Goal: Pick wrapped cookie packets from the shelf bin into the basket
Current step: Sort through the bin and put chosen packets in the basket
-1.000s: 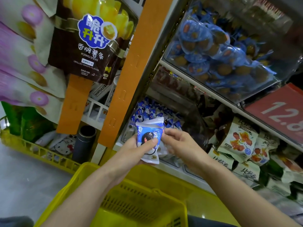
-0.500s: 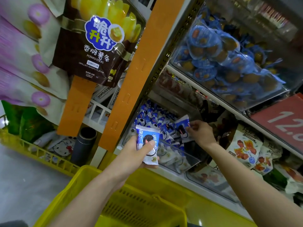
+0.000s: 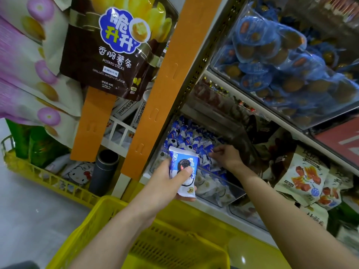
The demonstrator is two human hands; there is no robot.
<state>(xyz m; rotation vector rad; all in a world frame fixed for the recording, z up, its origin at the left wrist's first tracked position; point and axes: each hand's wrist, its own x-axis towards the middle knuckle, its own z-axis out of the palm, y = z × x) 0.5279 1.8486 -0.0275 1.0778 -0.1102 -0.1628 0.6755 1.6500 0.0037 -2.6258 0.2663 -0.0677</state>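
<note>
My left hand (image 3: 165, 183) holds a blue-and-white wrapped cookie packet (image 3: 183, 171) upright, just in front of the clear shelf bin (image 3: 223, 183). Several more blue-and-white packets (image 3: 184, 136) fill that bin. My right hand (image 3: 226, 155) reaches down into the bin, its fingers curled onto the packets at the right side; whether it grips one I cannot tell. The yellow basket (image 3: 93, 220) sits below both forearms, with its far rim under my left wrist.
An orange shelf upright (image 3: 165, 90) stands left of the bin. A clear bin of blue-wrapped snacks (image 3: 281, 61) sits on the shelf above. White snack bags (image 3: 303, 177) lie to the right. A brown potato-sticks bag (image 3: 108, 47) hangs at upper left, with a yellow crate (image 3: 48, 177) below.
My right hand left the packet held by my left hand, carried a packet over the bin, and now reaches down among the packets. The left hand kept its packet almost still.
</note>
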